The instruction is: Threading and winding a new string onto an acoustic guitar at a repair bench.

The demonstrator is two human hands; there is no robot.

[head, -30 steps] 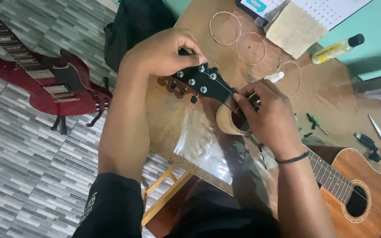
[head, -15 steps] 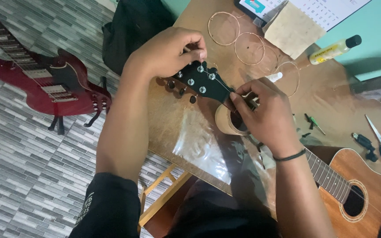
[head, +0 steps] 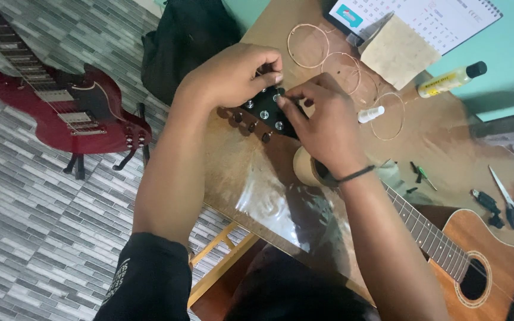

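An acoustic guitar (head: 477, 261) lies across the brown table (head: 447, 142), its black headstock (head: 264, 113) with silver tuning posts pointing left. My left hand (head: 230, 74) grips the far end of the headstock, fingers curled over it. My right hand (head: 322, 122) reaches over the headstock and its fingertips pinch at a tuning post, beside the left fingers. The neck rests on a roll of tape (head: 306, 167), mostly hidden by my right wrist. The strings between my fingers are too thin to make out.
Coiled strings (head: 307, 44), a small white bottle (head: 370, 114), a yellow bottle (head: 452, 79), a cloth (head: 398, 54), a calendar (head: 429, 16), scissors (head: 507, 199) and small tools lie on the table. A red electric guitar (head: 60, 110) stands on the tiled floor; a black bag (head: 182, 44) sits behind.
My right hand has moved up from the neck near the tape roll onto the headstock. It now meets my left fingers at the tuning posts.
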